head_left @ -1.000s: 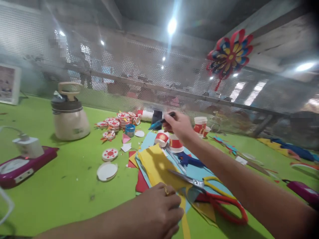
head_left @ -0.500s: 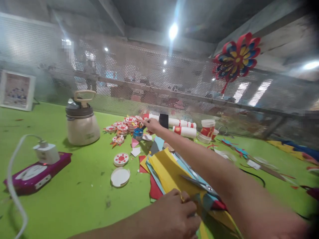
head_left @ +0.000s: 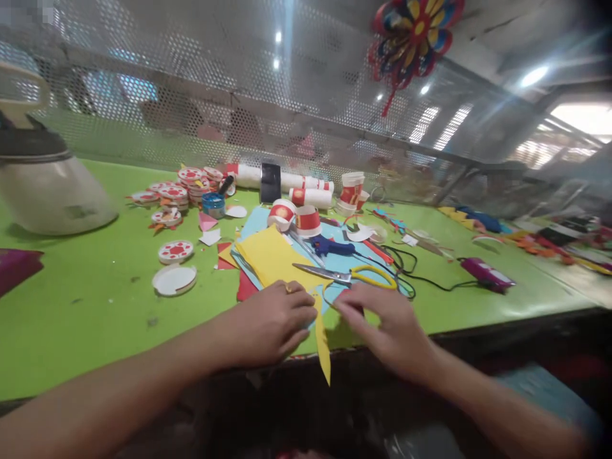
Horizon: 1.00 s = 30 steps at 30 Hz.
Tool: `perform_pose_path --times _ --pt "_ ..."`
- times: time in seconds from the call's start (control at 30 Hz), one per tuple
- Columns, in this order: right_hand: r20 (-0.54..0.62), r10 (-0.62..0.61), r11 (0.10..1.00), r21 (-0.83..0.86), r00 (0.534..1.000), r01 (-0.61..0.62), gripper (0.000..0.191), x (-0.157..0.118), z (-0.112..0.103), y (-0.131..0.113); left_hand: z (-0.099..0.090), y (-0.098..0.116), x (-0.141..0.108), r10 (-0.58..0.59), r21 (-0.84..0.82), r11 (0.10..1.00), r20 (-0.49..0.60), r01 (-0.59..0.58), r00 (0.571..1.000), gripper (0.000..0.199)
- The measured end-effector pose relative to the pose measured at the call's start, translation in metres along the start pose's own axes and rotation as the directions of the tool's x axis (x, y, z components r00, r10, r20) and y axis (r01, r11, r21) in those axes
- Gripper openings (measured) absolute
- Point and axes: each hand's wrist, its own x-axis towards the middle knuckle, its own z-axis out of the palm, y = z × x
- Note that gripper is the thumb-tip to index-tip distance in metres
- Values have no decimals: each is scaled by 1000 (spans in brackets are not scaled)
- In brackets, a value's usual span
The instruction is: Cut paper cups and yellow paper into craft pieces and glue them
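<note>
My left hand (head_left: 282,319) rests at the table's front edge on the lower part of a yellow paper sheet (head_left: 272,255), fingers curled; what they hold, if anything, is hidden. A narrow yellow strip (head_left: 323,347) hangs over the edge beside its fingertips. My right hand (head_left: 382,319) is to the right, just below the yellow handles of the scissors (head_left: 373,276), with thumb and fingers near each other; whether something is between them is unclear. Under the scissors lie light-blue sheets, and a blue glue gun (head_left: 333,247) sits behind them.
Paper-cup pieces (head_left: 307,220) stand behind the sheets. Round red-and-white pieces (head_left: 175,251), a blue jar (head_left: 213,205) and a white lid (head_left: 174,279) are at the left, with a large jug (head_left: 52,185) beyond. A purple power strip (head_left: 488,274) lies at the right.
My right hand has come back from the blue jar to the front edge beside the scissors. A black stick now stands at the jar. The view has shifted to the right and down.
</note>
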Motion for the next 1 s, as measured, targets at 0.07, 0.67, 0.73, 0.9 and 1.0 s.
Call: perform_pose_path --times 0.07,0.67,0.73,0.9,1.0 --pt "-51 12 1000 18 999 -11 13 -39 14 -2 -1 0 0 -19 -13 1000 34 20 999 22" --pt "118 513 516 749 850 -416 31 -84 72 -19 -5 -5 -6 -108 -281 954 -7 101 994 28" --pt "89 513 518 761 854 -390 29 -87 72 -17 -6 -6 -6 -157 -360 922 -20 140 987 26" --pt "35 498 533 776 867 -337 22 -91 73 -11 -8 -9 -5 -378 -533 784 -5 318 926 23" --pt "2 488 546 780 873 -307 20 -93 75 -9 -9 -12 -5 -446 -595 711 32 376 894 25"
